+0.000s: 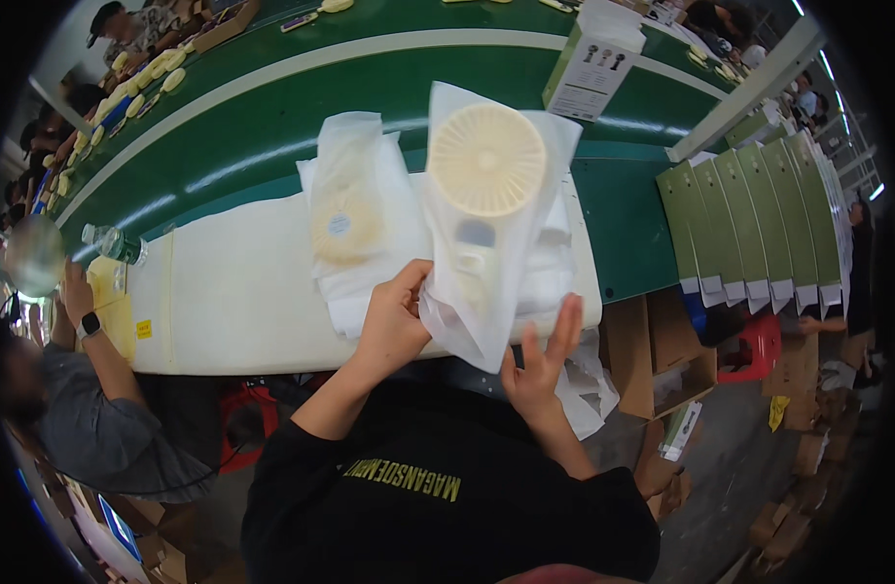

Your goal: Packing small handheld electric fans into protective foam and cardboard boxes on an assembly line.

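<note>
A cream handheld fan with a round ribbed head lies inside a translucent white bag, raised above the table's front part. At the bag's lower left edge, my left hand is closed on it, thumb and fingers pinching the film. My right hand is beside the bag's lower right, its fingers spread and holding nothing. Left of the raised bag, a second bagged fan rests on white bags, a round pale label showing through. More white bags lie behind the raised one.
The white tabletop meets a green conveyor. A green-and-white box stands at its edge. Several green cartons line the right, above an open cardboard box. A plastic bottle and a co-worker are at left.
</note>
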A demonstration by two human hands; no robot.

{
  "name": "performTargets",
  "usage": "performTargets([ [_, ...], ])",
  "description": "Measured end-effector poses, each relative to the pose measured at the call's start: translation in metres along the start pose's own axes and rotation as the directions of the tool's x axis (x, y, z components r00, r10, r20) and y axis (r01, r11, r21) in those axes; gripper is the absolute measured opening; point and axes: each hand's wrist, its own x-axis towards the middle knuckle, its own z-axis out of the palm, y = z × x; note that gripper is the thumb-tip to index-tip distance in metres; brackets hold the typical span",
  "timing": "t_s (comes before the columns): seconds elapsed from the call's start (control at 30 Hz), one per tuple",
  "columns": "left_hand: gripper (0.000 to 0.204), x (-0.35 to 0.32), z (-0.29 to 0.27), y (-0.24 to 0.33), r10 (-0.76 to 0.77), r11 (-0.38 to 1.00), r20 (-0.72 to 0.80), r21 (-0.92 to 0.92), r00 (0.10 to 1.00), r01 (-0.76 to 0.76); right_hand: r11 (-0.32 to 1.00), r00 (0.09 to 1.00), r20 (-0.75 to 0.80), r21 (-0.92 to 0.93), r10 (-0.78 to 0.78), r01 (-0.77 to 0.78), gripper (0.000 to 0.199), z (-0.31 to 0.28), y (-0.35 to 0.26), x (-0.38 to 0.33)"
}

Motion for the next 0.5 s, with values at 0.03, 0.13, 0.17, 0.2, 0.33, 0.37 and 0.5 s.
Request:
performTargets([
  [0.03, 0.03, 0.003, 0.009, 0.01, 0.008, 1.0, 0.035, -0.015, 0.999, -0.007, 1.0, 0.965, -0.259, -0.023, -0.026, 0.021, 0.025, 0.003, 0.004, 0.006],
  [0.13, 0.026, 0.018, 0.042, 0.052, 0.288, 0.877, 0.496, 0.208, 0.82, -0.433, 0.987, 0.689, -0.711, -0.157, -0.142, 0.042, 0.025, -0.013, 0.036, 0.02],
  [0.17, 0.024, 0.026, 0.054, 0.065, 0.297, 0.896, 0.571, 0.11, 0.765, -0.429, 0.989, 0.837, -0.526, -0.082, -0.149, 0.125, 0.029, -0.043, 0.058, 0.02],
  [0.2, 0.022, 0.033, 0.064, 0.079, 0.31, 0.911, 0.638, 0.012, 0.705, -0.411, 0.984, 0.938, -0.304, 0.013, -0.165, 0.177, 0.035, -0.077, 0.075, 0.019],
  [0.33, 0.01, 0.072, 0.107, 0.107, 0.353, 0.924, 0.685, -0.147, 0.637, -0.354, 0.875, 0.66, -0.577, 0.27, 0.481, -0.402, 0.061, -0.111, 0.134, -0.021],
  [0.37, 0.01, 0.079, 0.114, 0.108, 0.366, 0.919, 0.696, -0.166, 0.618, -0.358, 0.886, 0.544, -0.773, 0.051, 0.327, -0.46, 0.059, -0.137, 0.137, 0.016],
  [0.5, 0.012, 0.108, 0.135, 0.101, 0.399, 0.875, 0.707, -0.104, 0.584, -0.473, 0.796, 0.308, -0.736, 0.585, 0.602, -0.157, 0.065, -0.263, 0.146, 0.072],
])
